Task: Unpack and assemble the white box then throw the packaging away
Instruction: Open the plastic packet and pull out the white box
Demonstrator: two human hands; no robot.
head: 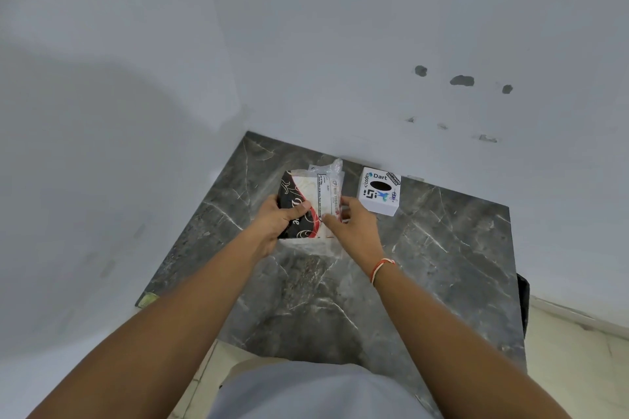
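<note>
The surface (425,265) under my arms looks like polished dark grey marble, smooth, veined white, with a dull sheen. The tissue packet (308,201) in my grip is wrapped in thin clear plastic film, glossy and crinkled, bunched loose at its far end; print shows through it in black, red and cream. The white box (379,192) beside it looks like matt card or plastic, I cannot tell which, with smooth printed stickers on top. The wall (340,44) is matt painted plaster, chipped in spots. A woven thread band (381,269) circles my right wrist.
</note>
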